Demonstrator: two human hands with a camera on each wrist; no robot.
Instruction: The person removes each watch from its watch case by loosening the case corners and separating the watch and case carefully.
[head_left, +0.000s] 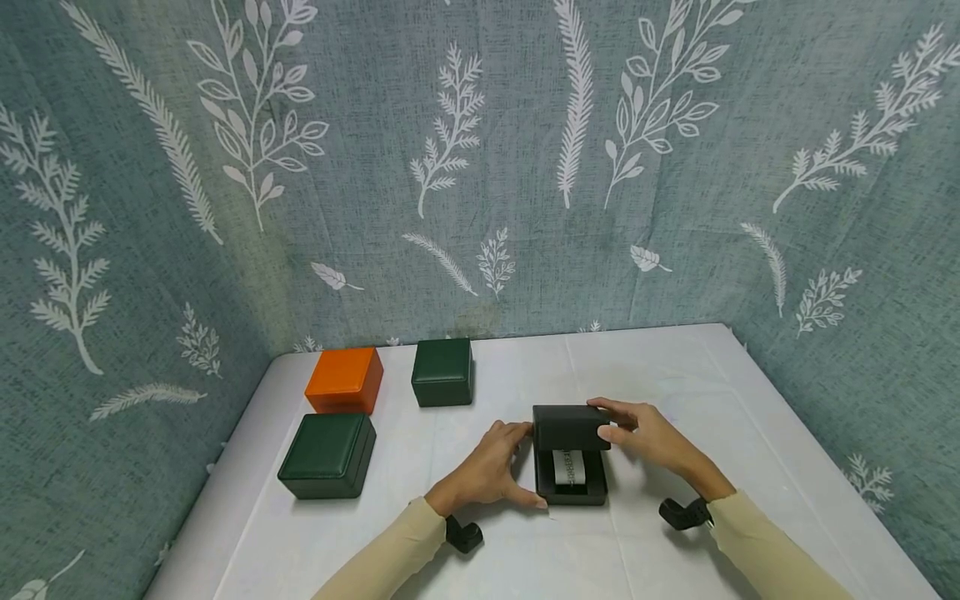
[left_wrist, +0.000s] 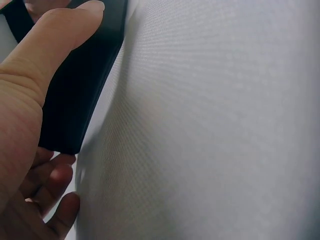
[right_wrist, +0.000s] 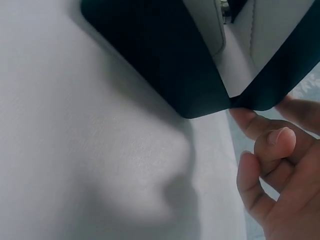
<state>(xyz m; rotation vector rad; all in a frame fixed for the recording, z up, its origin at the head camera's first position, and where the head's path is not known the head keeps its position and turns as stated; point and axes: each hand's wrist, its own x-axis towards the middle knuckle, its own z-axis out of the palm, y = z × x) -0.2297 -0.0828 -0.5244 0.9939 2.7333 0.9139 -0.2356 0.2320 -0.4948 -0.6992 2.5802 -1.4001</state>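
In the head view, a black box [head_left: 577, 498] is being held upright around the middle of the white tabletop [head_left: 540, 567], right of centre and well in from the far edge. Its left side is being gripped by the left hand [head_left: 487, 467], the thumb being set at the near left corner and the fingers at the far one. The lid [head_left: 567, 427] is being pinched at its right end by the right hand [head_left: 652, 433] and is being held partly raised over a pale cushion [head_left: 568, 468], whose grey band is being shown too small to identify. The far left corner is being occupied by an orange box [head_left: 345, 381], a large green box [head_left: 327, 456] being placed just nearer along the left edge, a smaller green box [head_left: 442, 372] near the far edge. In the left wrist view, the box's dark wall is being pressed by the thumb, fingers being curled round its end. In the right wrist view, the lid is being touched near the hinge by fingertips [right_wrist: 245, 120], the pale lining being exposed.
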